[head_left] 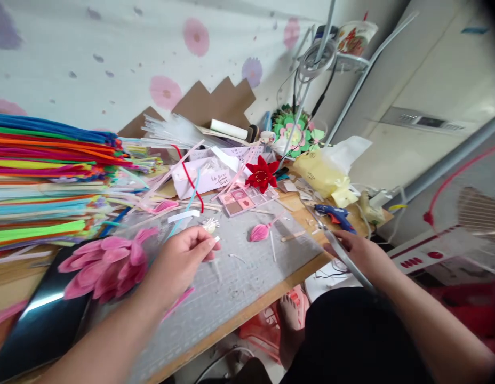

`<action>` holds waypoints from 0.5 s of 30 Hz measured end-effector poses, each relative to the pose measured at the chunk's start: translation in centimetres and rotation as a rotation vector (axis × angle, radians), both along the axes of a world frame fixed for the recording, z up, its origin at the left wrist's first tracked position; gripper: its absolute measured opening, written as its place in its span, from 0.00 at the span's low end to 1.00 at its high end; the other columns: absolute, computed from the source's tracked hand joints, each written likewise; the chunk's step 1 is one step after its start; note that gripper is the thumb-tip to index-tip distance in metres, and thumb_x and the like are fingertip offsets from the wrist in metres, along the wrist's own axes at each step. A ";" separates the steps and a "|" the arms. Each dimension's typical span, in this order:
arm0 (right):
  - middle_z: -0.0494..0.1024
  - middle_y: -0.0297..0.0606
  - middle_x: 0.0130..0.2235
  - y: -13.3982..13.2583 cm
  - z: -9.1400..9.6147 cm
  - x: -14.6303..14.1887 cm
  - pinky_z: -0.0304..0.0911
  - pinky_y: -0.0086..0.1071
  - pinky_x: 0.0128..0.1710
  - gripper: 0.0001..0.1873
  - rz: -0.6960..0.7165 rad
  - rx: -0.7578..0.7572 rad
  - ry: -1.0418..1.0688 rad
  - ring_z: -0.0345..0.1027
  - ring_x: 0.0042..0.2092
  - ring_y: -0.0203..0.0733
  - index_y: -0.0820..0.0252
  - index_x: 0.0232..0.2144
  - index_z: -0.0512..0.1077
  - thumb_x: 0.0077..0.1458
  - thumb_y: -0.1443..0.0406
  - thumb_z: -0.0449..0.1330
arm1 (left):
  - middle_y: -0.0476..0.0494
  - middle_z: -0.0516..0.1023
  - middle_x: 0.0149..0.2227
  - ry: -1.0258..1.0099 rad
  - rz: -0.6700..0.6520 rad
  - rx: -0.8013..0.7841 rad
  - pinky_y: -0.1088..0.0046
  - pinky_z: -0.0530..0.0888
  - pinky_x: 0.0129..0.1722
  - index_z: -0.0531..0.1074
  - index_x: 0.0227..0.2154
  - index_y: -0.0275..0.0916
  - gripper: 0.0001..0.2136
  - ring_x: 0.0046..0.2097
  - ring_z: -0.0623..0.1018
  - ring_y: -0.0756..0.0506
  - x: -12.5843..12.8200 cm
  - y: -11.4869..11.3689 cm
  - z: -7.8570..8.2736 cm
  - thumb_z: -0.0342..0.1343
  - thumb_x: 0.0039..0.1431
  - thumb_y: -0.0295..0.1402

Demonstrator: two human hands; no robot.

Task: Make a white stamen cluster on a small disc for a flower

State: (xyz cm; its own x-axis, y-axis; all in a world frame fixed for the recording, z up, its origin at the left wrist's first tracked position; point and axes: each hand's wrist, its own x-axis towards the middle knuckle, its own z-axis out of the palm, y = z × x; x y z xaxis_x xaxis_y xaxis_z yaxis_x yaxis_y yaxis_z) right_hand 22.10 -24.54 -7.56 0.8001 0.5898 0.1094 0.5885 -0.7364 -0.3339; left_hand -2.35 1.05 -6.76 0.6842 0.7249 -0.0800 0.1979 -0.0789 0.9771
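Observation:
My left hand (191, 250) is above the grey cutting mat (239, 290), thumb and forefinger pinched on a small white strip (217, 239). Just beyond those fingers is a white fringed piece (210, 225); whether it joins the strip I cannot tell. My right hand (361, 258) is at the table's right edge, fingers curled round a long grey metal tool (345, 257) whose thin end points toward the mat. Its exact kind is unclear. A blue glue gun (335, 214) lies just beyond that hand. On the mat rests a pink fuzzy bud (259, 232).
Bundles of coloured pipe cleaners (51, 186) are stacked at left. A large pink flower (107, 261) lies beside a dark glossy panel (43, 314). Toward the back are a red flower (262, 174), a makeup palette (247, 201) and a yellow tissue pack (321, 173). A metal pole (305, 88) rises behind.

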 end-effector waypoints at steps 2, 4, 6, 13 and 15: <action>0.82 0.41 0.34 0.4 0.3 1.1 0.65 0.36 0.32 0.17 -0.019 -0.137 -0.030 0.76 0.36 0.52 0.56 0.39 0.77 0.55 0.53 0.56 | 0.46 0.79 0.26 0.003 -0.019 -0.004 0.69 0.70 0.32 0.74 0.22 0.41 0.08 0.29 0.75 0.45 0.0 0.0 0.0 0.59 0.49 0.39; 0.82 0.44 0.38 1.3 0.5 1.3 0.64 0.36 0.34 0.18 -0.024 -0.226 -0.037 0.76 0.40 0.54 0.57 0.42 0.76 0.57 0.54 0.54 | 0.46 0.79 0.26 0.003 -0.035 -0.004 0.69 0.71 0.31 0.74 0.23 0.40 0.09 0.29 0.75 0.45 0.0 0.0 -0.1 0.59 0.49 0.41; 0.81 0.47 0.41 2.4 0.6 1.2 0.64 0.37 0.36 0.19 -0.024 -0.262 -0.059 0.75 0.42 0.56 0.58 0.44 0.75 0.57 0.55 0.54 | 0.46 0.78 0.25 0.003 -0.035 -0.010 0.69 0.71 0.31 0.74 0.23 0.40 0.10 0.29 0.75 0.45 0.0 0.0 -0.2 0.59 0.50 0.42; 0.80 0.53 0.40 4.5 0.2 2.5 0.63 0.41 0.38 0.25 0.046 -0.372 -0.077 0.74 0.43 0.61 0.63 0.50 0.71 0.56 0.54 0.56 | 0.48 0.77 0.26 -0.142 0.036 -0.178 0.70 0.72 0.31 0.72 0.24 0.39 0.10 0.28 0.75 0.47 0.0 -0.4 0.3 0.62 0.48 0.40; 0.79 0.54 0.43 4.7 0.6 2.1 0.63 0.43 0.39 0.24 0.070 -0.374 -0.133 0.73 0.44 0.62 0.63 0.50 0.72 0.56 0.54 0.56 | 0.48 0.77 0.25 -0.166 0.051 -0.213 0.70 0.71 0.31 0.72 0.23 0.39 0.09 0.28 0.74 0.48 0.0 -0.6 0.4 0.62 0.48 0.39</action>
